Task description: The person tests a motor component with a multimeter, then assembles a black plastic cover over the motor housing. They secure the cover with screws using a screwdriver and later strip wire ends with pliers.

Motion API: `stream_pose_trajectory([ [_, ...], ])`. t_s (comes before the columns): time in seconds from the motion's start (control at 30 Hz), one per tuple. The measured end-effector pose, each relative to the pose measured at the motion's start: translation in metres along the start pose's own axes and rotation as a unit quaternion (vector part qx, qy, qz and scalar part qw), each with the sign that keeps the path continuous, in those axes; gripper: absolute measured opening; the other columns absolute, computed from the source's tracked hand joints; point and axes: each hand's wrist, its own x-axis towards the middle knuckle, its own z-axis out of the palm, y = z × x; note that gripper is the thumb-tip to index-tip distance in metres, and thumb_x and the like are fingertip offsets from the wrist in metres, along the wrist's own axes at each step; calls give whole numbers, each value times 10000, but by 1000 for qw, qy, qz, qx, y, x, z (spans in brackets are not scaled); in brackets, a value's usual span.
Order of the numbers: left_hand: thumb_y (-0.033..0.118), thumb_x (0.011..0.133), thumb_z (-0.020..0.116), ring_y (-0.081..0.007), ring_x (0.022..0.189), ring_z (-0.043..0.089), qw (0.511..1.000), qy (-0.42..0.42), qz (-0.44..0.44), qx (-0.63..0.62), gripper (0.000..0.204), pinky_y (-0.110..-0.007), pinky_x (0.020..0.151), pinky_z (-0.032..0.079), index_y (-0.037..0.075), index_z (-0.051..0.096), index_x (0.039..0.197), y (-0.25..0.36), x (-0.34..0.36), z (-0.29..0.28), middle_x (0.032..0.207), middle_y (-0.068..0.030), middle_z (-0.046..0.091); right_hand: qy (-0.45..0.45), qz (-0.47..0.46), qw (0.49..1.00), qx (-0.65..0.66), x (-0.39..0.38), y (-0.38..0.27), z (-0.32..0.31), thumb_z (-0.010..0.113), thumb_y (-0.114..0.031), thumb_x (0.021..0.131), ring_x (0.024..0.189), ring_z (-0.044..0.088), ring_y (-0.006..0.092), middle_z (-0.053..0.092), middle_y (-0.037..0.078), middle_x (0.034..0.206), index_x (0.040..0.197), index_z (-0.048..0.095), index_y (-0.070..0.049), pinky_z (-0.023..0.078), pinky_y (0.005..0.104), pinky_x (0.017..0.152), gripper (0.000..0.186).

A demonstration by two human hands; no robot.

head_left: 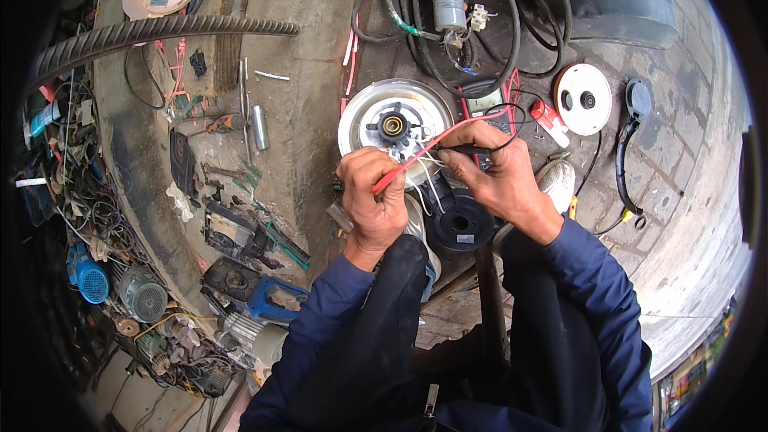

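My left hand (372,196) is closed round a red test probe (387,182), and its lead runs up to the right. The black test probe (462,149) is pinched in my right hand (500,172). Both hands meet at the near edge of a round metal motor part (358,116) with a brass-coloured ring in its hub. White wires (432,190) come out of it between my fingers. I cannot tell whether the probe tips touch them. A red multimeter (478,104) lies just beyond, partly covered by my right hand. Below sits a black round cover (472,210).
Thick black cable (516,32) loops round a grey cylinder (449,2) at the back. To the right are a white disc (596,84) and a black curved handle (622,160). A ribbed bar (160,28), a screwdriver (228,122) and heaped motor scrap (144,296) lie left.
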Motion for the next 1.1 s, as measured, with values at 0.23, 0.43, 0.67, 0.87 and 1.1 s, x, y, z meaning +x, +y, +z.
stream_pose_trajectory([
  [0.23, 20, 993, 770, -311, 1053, 647, 1000, 5, 8, -4, 245, -421, 955, 534, 32, 624, 1190, -2, 0, 3, 1121, -125, 666, 19, -4, 998, 52, -6, 12, 4, 815, 9, 931, 984, 784, 306, 790, 143, 1064, 1089, 763, 8, 613, 381, 860, 167],
  [0.43, -3, 1005, 748, -292, 1093, 629, 1000, 9, -10, -22, 231, -412, 974, 537, 23, 615, 1192, -3, -3, 7, 1154, -125, 642, 23, -23, 998, 48, -5, 15, 2, 814, 3, 938, 986, 784, 307, 786, 151, 1072, 1086, 756, 11, 617, 378, 855, 159],
  [0.67, 7, 1021, 738, -296, 1109, 623, 999, 10, -20, -29, 227, -423, 1004, 528, 18, 602, 1201, -6, -4, 8, 1174, -135, 623, 21, -19, 998, 61, -5, 17, 1, 797, 33, 953, 987, 795, 291, 787, 157, 1090, 1098, 730, 12, 621, 367, 854, 160],
  [0.87, 15, 1021, 740, -295, 1113, 623, 999, 16, -24, -35, 216, -425, 1013, 524, 22, 606, 1190, -4, -4, 9, 1183, -135, 629, 27, -26, 997, 73, -4, 19, 2, 795, 27, 974, 938, 756, 175, 787, 111, 1058, 1097, 757, 2, 607, 325, 846, 131],
  [1.1, 54, 987, 799, -294, 1028, 648, 998, 45, -22, -24, 233, -409, 956, 496, 71, 640, 1156, -2, 1, 14, 1063, -79, 691, 34, -42, 997, 47, -3, 21, 2, 803, 34, 956, 970, 765, 199, 793, 118, 1079, 1084, 756, 4, 608, 336, 870, 139],
])
